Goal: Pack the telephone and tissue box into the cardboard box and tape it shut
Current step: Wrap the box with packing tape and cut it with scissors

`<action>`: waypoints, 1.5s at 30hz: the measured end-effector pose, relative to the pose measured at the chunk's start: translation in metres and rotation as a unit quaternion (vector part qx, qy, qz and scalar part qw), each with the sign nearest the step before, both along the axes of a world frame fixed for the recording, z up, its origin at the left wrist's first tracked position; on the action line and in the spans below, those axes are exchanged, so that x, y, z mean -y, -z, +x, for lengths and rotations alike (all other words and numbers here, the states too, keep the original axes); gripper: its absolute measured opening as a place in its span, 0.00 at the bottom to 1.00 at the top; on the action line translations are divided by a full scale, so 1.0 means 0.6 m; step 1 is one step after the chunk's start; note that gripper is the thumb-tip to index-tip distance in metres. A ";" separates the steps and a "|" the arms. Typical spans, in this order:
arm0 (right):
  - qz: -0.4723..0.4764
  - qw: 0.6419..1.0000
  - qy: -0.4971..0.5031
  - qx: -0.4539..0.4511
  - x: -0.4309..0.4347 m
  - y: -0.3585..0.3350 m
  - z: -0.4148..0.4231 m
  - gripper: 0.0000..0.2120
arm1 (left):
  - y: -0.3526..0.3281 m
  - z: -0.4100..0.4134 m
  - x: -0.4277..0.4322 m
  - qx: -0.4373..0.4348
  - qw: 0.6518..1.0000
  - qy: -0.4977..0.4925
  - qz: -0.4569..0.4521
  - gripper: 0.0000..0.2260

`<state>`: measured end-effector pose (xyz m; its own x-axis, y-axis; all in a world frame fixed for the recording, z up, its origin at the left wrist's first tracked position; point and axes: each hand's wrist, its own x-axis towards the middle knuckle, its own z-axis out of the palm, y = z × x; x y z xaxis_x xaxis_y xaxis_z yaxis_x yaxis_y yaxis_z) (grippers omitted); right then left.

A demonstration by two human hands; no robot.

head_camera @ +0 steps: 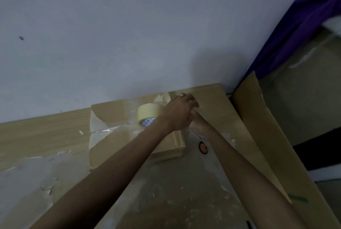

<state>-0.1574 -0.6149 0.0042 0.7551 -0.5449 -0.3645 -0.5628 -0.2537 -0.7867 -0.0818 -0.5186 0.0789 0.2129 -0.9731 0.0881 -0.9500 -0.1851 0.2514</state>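
Observation:
The cardboard box [118, 147] lies on the table against the wall, flaps closed, with clear tape shining across its top. A pale yellow tape roll [147, 113] stands on edge on the box top, right beside my left wrist. My left hand [179, 113] reaches over the box's right end, back of the hand up, fingers bent over the far right corner. My right hand [198, 122] sits just under it at the box's right side and is mostly hidden. What either hand holds cannot be made out. Telephone and tissue box are not visible.
A small orange and black cutter [203, 147] lies on the wooden table [36, 136] right of the box. A large cardboard sheet [258, 131] leans at the table's right edge. Purple cloth [304, 18] hangs at the far right. Torn tape scraps cover the near tabletop.

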 end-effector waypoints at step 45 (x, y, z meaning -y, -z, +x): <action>0.392 0.890 0.123 0.200 -0.101 -0.009 -0.068 0.10 | 0.012 0.138 -0.093 -0.072 0.980 -0.122 0.143 0.15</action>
